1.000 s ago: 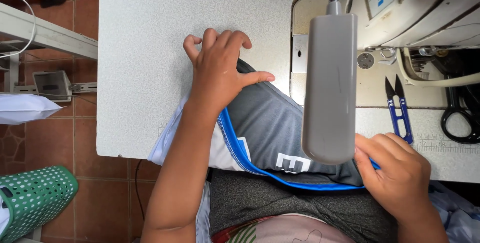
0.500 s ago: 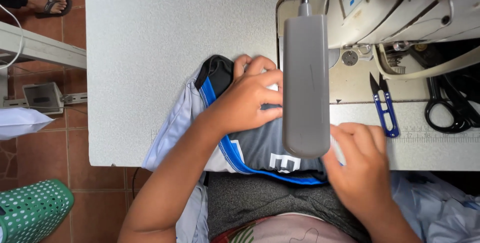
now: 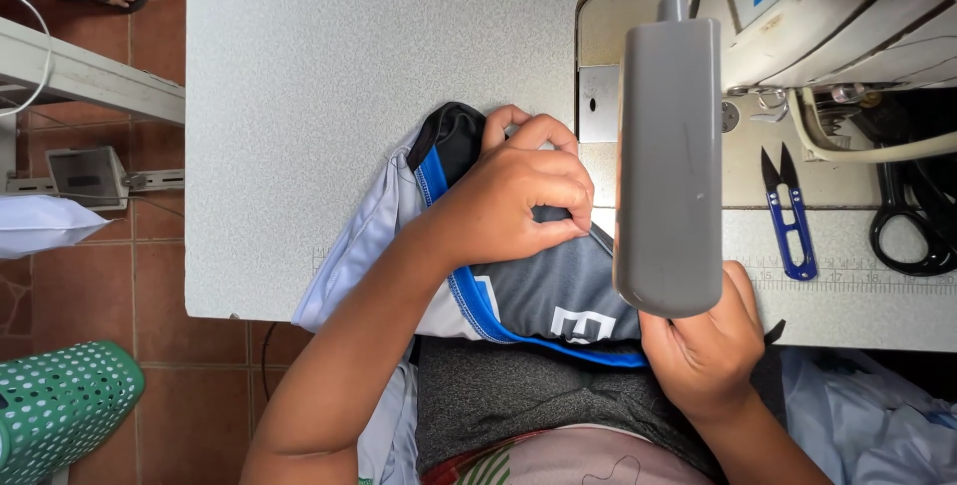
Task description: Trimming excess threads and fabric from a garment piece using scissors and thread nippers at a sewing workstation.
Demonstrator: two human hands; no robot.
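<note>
Since the earlier frame, left hand (image 3: 513, 196) had drawn back from flat on the table (image 3: 329, 76) and bunched the grey garment (image 3: 558, 291) toward the sewing machine (image 3: 827, 16). Nearest the body, right hand (image 3: 703, 345) pinched the blue-trimmed hem, below the grey lamp head (image 3: 666, 161). Beyond it, left hand was closed on gathered fabric left of the machine. Garment's long axis ran between both hands. Blue thread snips (image 3: 790, 211) lay under the machine, untouched.
</note>
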